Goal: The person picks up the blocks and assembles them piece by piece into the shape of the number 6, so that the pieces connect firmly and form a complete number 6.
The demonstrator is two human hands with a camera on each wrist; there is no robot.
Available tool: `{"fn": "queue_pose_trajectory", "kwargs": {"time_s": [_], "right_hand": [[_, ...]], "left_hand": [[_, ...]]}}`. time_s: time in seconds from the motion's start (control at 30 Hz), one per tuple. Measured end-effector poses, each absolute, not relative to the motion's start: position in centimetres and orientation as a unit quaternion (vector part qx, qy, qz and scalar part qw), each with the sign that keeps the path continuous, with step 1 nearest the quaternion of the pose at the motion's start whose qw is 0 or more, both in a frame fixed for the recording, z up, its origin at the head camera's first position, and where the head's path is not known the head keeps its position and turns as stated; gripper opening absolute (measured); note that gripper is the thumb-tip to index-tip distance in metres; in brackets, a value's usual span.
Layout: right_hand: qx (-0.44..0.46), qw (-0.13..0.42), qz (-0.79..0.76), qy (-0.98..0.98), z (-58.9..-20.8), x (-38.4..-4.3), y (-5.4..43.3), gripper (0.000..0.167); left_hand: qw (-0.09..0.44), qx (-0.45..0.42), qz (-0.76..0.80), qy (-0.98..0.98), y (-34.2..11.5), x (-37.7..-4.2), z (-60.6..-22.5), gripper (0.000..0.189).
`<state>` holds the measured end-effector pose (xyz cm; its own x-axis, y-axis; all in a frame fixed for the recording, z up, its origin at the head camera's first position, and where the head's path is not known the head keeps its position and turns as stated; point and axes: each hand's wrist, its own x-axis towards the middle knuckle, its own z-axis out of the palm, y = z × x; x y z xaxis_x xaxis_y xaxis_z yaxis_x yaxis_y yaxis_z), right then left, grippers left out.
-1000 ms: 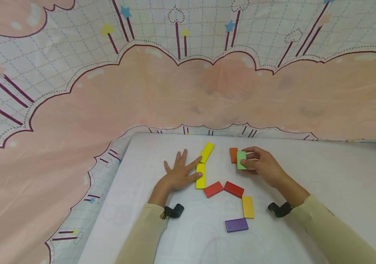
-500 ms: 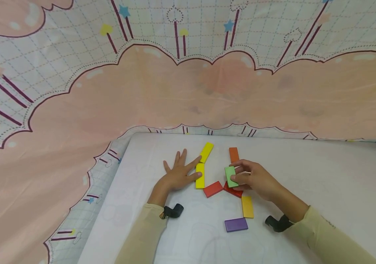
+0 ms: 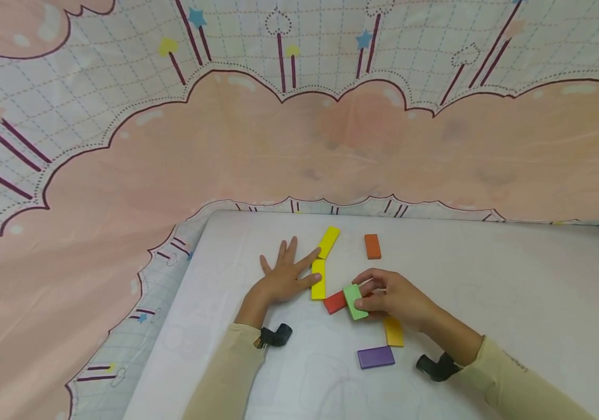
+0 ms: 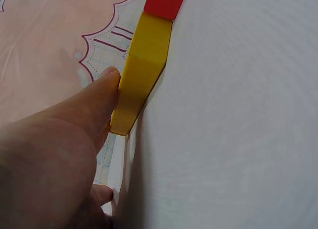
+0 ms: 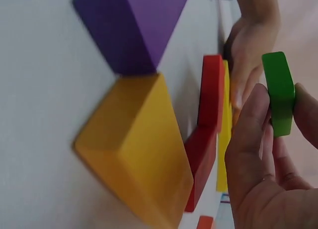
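Note:
My right hand (image 3: 398,300) pinches a light green block (image 3: 355,301) between thumb and fingers, raised over the red blocks. The right wrist view also shows the green block (image 5: 280,92) above the table. Spread flat on the table, my left hand (image 3: 285,280) has its thumb and forefinger on the two yellow blocks (image 3: 318,289), which lie end to end. One red block (image 3: 334,303) shows partly below them. The other red block (image 5: 201,162), seen in the right wrist view, is hidden by the right hand and green block in the head view.
An amber block (image 3: 394,333) touches a purple block (image 3: 376,357) near the front. An orange block (image 3: 372,247) lies apart at the back. The white table (image 3: 515,280) meets a patterned cloth (image 3: 436,157) behind and at the left.
My right hand has carried the green block from beside the orange block toward me and leftward, over the red blocks. The orange block is now uncovered. My left hand has stayed in place.

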<state>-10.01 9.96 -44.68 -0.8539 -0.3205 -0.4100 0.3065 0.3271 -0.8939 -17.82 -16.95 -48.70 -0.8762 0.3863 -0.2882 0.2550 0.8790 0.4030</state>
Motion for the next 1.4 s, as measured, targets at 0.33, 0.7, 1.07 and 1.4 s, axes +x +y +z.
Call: {"fn": "queue_pose_trajectory", "kwargs": {"time_s": [0.33,0.7,1.07,1.4], "right_hand": [[-0.048,0.273,-0.538,0.796,-44.6,-9.3,8.8,0.043],[-0.063,0.297,-0.500,0.811,-44.9,-8.4,7.7,0.039],[-0.127,0.286,-0.464,0.829,-45.2,-7.8,6.9,0.033],[-0.162,0.282,-0.435,0.840,-45.6,-7.7,6.5,0.033]], "left_hand": [[0.183,0.165,0.184,0.952,-16.8,-17.8,-48.6,0.068],[0.185,0.168,0.187,0.950,-16.9,-17.7,-48.2,0.069],[0.183,0.167,0.184,0.951,-16.9,-17.6,-48.1,0.069],[0.182,0.172,0.192,0.949,-16.9,-17.5,-48.0,0.069]]}}
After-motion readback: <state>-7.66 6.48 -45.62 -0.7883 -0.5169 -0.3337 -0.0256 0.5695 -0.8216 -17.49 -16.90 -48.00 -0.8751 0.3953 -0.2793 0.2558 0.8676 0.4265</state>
